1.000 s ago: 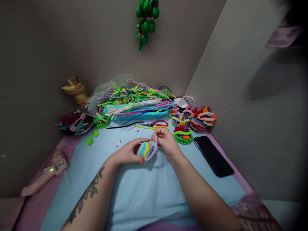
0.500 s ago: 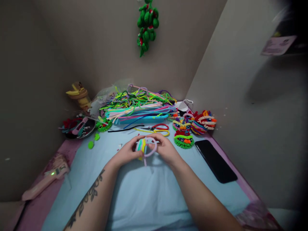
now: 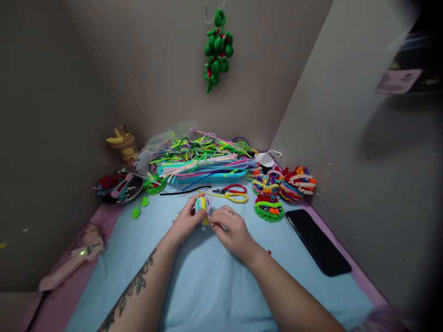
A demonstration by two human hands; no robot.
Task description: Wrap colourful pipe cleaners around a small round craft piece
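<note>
My left hand (image 3: 187, 218) is closed around a small craft piece made of pipe cleaners (image 3: 203, 206), banded in yellow, turquoise and white. A lilac pipe cleaner (image 3: 208, 199) loops up from its right side. At the lower right of the piece, my right hand (image 3: 233, 229) pinches the lilac strand between thumb and forefinger; the exact grip point is partly hidden by the fingers. Scissors (image 3: 236, 194) with red and yellow handles lie just beyond the hands, beside a black pipe cleaner (image 3: 183, 191).
A blue tray (image 3: 214, 179) heaped with pipe cleaners stands at the back. Finished colourful pipe-cleaner heads (image 3: 269, 210) and a phone (image 3: 318, 242) lie on the right. To the left are a round dish (image 3: 129, 196), a green figure (image 3: 154, 184) and a pink glue gun (image 3: 74, 260).
My right hand has moved from behind the lilac loop to the lower right of the piece, now pinching. The loop, wide before, appears narrower and upright. The view has tilted slightly up and left.
</note>
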